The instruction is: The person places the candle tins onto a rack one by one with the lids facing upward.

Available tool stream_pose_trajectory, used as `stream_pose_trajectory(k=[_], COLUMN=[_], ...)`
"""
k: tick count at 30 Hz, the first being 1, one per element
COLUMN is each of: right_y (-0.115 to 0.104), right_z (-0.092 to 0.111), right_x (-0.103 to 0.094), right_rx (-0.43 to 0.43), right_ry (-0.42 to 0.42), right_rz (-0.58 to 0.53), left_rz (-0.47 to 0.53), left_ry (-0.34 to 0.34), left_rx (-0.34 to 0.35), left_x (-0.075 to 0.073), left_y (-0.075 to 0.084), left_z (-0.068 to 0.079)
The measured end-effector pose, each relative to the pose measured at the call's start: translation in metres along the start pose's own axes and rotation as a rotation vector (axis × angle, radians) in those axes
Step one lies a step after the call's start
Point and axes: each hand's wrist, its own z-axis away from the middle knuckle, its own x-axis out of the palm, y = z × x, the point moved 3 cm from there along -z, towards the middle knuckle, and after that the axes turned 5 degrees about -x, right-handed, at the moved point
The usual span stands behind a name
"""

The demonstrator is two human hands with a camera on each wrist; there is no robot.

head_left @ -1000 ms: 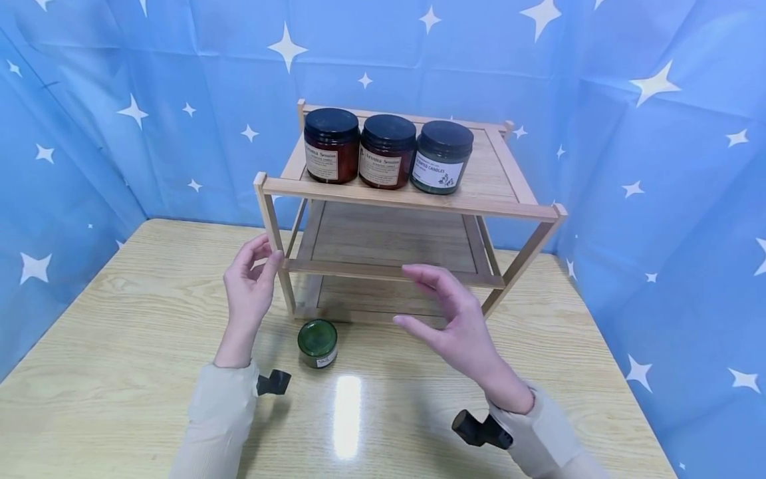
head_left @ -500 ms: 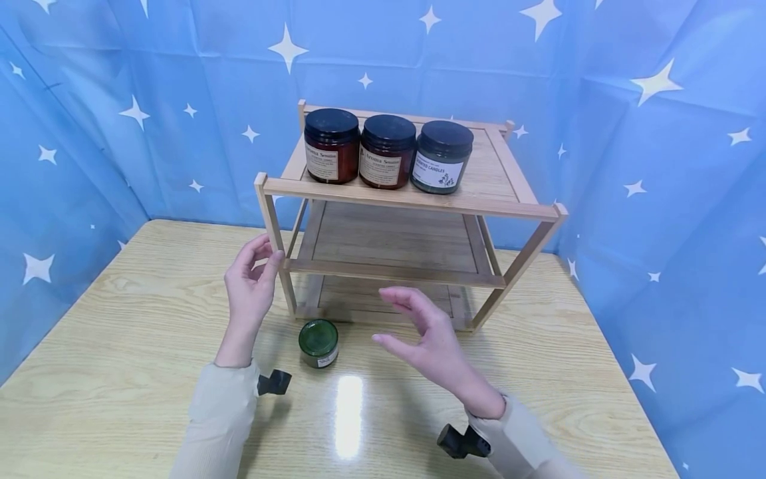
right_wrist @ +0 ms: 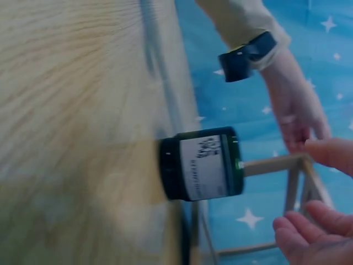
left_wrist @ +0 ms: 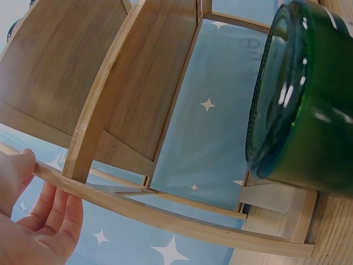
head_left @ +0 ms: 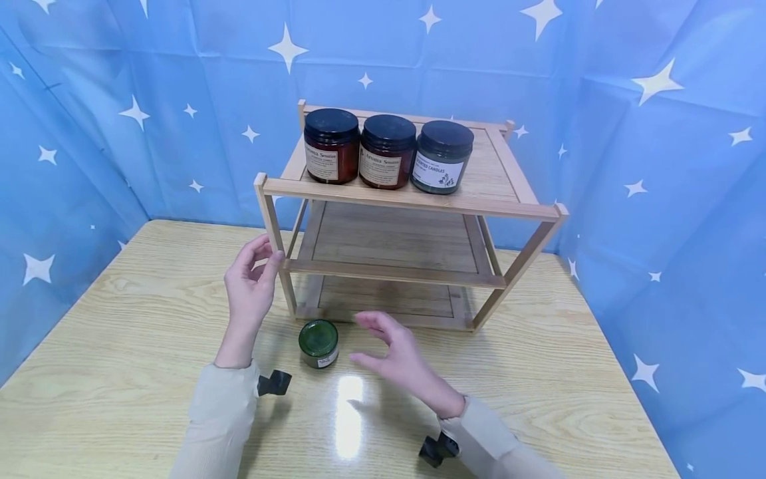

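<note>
A wooden three-tier rack (head_left: 395, 271) stands on the table. My left hand (head_left: 250, 286) holds its front left post, thumb on one side and fingers on the other in the left wrist view. On the table before the rack's lower left corner sits a green glass candle jar (head_left: 318, 340). It is upside down, its black lid against the tabletop in the right wrist view. My right hand (head_left: 397, 352) hovers just right of this jar, fingers and thumb spread apart, touching nothing. The green jar (left_wrist: 314, 105) also looms large at the right of the left wrist view.
Two brown candle jars, one at the left (head_left: 331, 150) and one in the middle (head_left: 387, 156), line the top shelf's front with a dark green candle jar (head_left: 441, 163). All have black lids. A blue star-patterned curtain (head_left: 179, 86) hangs behind the table.
My right hand has moved left and down from before the middle shelf toward the green candle jar. The left hand stays on the post, and the jars have not moved.
</note>
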Motion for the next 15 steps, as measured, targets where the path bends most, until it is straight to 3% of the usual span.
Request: stream_pose_trajectory(k=[9,15], right_y=[0.016,0.024], right_z=[-0.005,-0.009], right_x=[0.021,0.035], right_rx=[0.081,0.078], right_ry=[-0.041,-0.048], right_rz=[-0.003,0.014], left_rz=[-0.013,-0.01], left_ry=[0.003,0.01], left_rx=[0.0,-0.014], left_x=[0.0,0.0], left_y=[0.0,0.0], left_z=[0.0,0.0])
